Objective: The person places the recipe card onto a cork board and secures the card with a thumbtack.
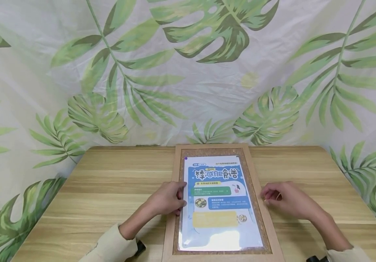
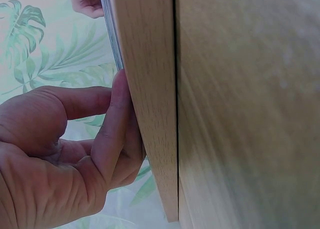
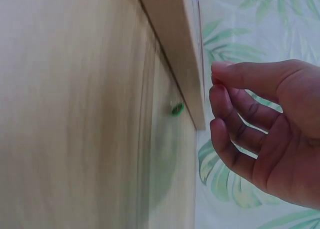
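Note:
A wood-framed cork board point(image 1: 171, 233) lies on the table with a blue and white poster point(image 1: 217, 233) on it. A purple pin point(image 1: 186, 158) is at the poster's top left corner, and a small dark pin point(image 1: 237, 157) sits at its top right. My left hand point(image 1: 169, 198) rests at the left side of the frame, fingertips at the poster's left edge. Beside the right side of the frame, my right hand point(image 1: 288, 200) hovers with loosely curled fingers, thumb and fingertips close together. Below it, a small green object point(image 3: 177, 109) lies on the table against the frame.
The wooden table point(image 1: 116, 171) stretches to both sides of the board. Behind it hangs a pale cloth point(image 1: 207, 91) printed with green leaves. Dark wrist straps point(image 1: 140, 248) show at the sleeves. Light glares off the poster's lower part.

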Demonstrator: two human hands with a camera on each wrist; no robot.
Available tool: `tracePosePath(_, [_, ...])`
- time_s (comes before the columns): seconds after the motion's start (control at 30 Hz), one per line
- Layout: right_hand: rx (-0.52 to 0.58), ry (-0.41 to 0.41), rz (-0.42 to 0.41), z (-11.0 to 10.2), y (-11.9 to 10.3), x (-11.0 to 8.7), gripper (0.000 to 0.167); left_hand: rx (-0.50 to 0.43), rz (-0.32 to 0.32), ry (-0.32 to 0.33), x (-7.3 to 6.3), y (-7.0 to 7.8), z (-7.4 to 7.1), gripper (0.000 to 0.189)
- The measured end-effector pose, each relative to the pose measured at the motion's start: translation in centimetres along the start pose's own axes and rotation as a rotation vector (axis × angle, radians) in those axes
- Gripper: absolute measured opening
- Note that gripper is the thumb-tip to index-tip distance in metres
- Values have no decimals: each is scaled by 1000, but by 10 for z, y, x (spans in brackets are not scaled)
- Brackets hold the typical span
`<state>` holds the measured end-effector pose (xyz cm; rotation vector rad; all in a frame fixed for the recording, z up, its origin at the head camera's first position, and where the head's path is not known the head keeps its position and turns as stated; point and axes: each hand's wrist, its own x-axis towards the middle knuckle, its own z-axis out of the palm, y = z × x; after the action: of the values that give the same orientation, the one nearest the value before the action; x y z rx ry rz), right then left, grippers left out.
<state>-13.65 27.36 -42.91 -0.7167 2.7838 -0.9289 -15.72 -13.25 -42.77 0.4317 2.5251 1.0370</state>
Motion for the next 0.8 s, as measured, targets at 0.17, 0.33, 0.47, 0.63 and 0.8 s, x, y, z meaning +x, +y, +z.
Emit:
tracePosePath(0.17, [69, -18, -40, 8, -13, -2, 9, 0, 5, -3, 0, 0, 0, 65])
tracePosePath(0.33, [131, -57, -47, 18, -27, 0, 9, 5, 5, -3, 1, 0, 0, 64])
tracePosePath(0.47, [183, -96, -37, 25, -39, 2, 10, 8, 2, -4, 2, 0, -1, 65])
tracePosePath(0.63, [238, -136, -48, 32, -48, 4, 10, 4, 2, -4, 2, -1, -1, 64])
tracePosePath(0.8, [237, -151, -78, 38, -55, 8, 9, 13, 4, 0, 1, 0, -1, 64])
